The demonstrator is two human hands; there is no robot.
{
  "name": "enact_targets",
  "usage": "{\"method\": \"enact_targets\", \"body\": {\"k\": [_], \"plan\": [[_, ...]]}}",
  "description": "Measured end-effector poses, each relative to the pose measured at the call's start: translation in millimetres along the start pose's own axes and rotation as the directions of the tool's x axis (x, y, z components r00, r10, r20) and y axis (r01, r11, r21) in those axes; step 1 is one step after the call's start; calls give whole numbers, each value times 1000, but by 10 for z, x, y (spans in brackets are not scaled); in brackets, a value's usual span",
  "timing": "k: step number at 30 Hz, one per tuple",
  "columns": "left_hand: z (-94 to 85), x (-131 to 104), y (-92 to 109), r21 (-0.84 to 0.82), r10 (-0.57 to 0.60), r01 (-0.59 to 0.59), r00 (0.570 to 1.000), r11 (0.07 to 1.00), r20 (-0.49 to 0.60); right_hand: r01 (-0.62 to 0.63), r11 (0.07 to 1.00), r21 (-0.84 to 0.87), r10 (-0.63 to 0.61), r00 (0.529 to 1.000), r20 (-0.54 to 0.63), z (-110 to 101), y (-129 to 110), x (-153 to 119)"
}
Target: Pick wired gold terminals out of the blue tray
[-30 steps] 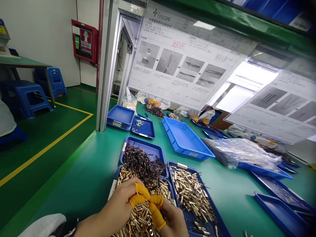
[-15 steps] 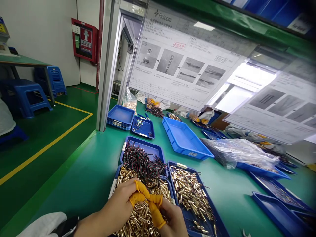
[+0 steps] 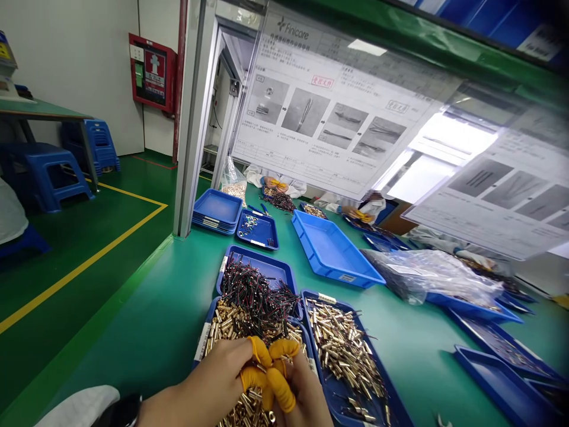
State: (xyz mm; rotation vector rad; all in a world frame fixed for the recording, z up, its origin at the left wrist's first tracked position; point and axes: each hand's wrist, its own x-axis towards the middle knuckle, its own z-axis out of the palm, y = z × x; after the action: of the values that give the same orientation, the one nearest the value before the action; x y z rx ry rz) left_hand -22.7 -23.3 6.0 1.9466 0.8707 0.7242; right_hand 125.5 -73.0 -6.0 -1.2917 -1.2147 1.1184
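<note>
My left hand (image 3: 231,367) and my right hand (image 3: 296,382), both with yellow finger cots, meet fingertip to fingertip above a blue tray (image 3: 202,341) of small brass sleeves (image 3: 251,409). Each hand is closed in a pinch. Whatever sits between the fingertips is too small and covered to make out, though a little brass glints by the right fingers. Just beyond my fingers lies a heap of short black and red wires (image 3: 255,290), spilling from the tray behind onto the sleeves. To the right, another tray holds brass pieces with wire ends (image 3: 347,344).
A light blue bin (image 3: 335,246), stacked trays (image 3: 217,210) and a small parts tray (image 3: 258,230) stand farther back. Plastic bags (image 3: 431,273) lie on the right. Instruction sheets (image 3: 329,112) hang overhead. Co-workers' hands (image 3: 275,185) work across the table. A metal post (image 3: 189,118) rises at left.
My fingertips have shifted and regrouped, with the right fingers now more upright against the left ones. Both hands stay over the brass sleeves; the trays have not moved.
</note>
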Motion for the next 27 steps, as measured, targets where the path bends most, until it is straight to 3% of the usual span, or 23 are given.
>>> {"method": "enact_targets", "body": {"k": [2, 5, 9, 14, 23, 27], "plan": [[-12, 20, 10, -59, -53, 51, 998, 997, -32, -55, 984, 172, 47, 998, 46, -16, -29, 6], [-33, 37, 31, -164, -117, 104, 990, 981, -73, -145, 888, 437, 76, 982, 170, -35, -97, 25], [-49, 24, 66, -284, -79, 53, 994, 958, -81, -224, 785, 577, 97, 965, 242, 7, -150, 57], [-54, 4, 83, -275, -61, 51, 998, 960, -26, -286, 782, 554, 169, 952, 254, 72, -38, 100], [-50, -11, 52, -69, -63, 65, 998, 996, 29, -213, 895, 392, 168, 975, 147, 137, 16, 102], [-13, 9, 31, -96, -157, 157, 988, 983, 13, -196, 926, 323, 186, 981, 62, -64, -133, 126]]}}
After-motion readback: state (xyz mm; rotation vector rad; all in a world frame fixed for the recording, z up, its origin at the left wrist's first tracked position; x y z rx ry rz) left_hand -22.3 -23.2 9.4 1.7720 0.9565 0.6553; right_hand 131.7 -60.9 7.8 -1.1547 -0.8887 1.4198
